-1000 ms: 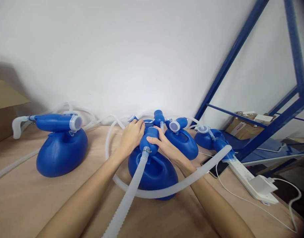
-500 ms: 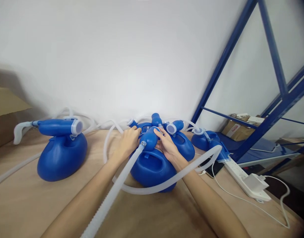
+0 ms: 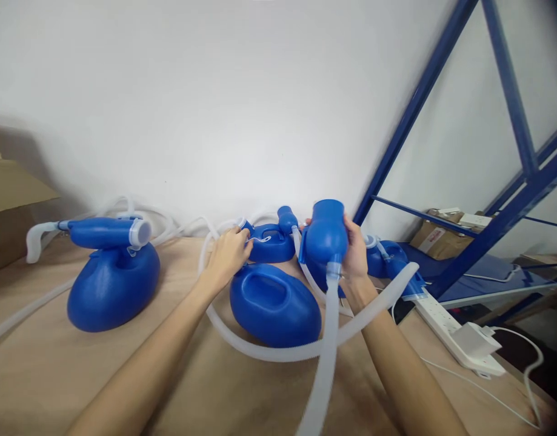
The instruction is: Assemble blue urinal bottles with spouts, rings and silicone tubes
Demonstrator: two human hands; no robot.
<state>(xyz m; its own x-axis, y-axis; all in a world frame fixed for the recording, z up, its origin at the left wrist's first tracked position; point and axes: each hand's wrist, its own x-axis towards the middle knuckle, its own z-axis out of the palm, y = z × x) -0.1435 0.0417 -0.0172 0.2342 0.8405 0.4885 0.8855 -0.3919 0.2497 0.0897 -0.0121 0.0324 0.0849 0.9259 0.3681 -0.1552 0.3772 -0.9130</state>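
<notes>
My right hand [image 3: 356, 251] is closed round a blue urinal funnel [image 3: 326, 236], holding it up with its wide mouth at the top. A translucent corrugated hose [image 3: 326, 363] hangs from the funnel's lower end toward me. Below and to the left, a blue urinal bottle [image 3: 276, 306] with a moulded handle lies on the table. My left hand [image 3: 230, 251] is closed at this bottle's neck end, which it mostly covers; a thin white strap [image 3: 260, 240] sticks out beside the fingers.
Another blue urinal bottle [image 3: 112, 290] with a funnel on top stands left. Similar bottles [image 3: 271, 245] lie behind, with hoses looping between them. At right are a white power strip [image 3: 460, 336] with cables and a blue metal rack [image 3: 419, 109]. A cardboard box [image 3: 14, 188] stands far left.
My right hand has lifted the funnel off the bottle's top and moved it right, turning its mouth upward. Its hose swung right too. My left hand moved slightly left.
</notes>
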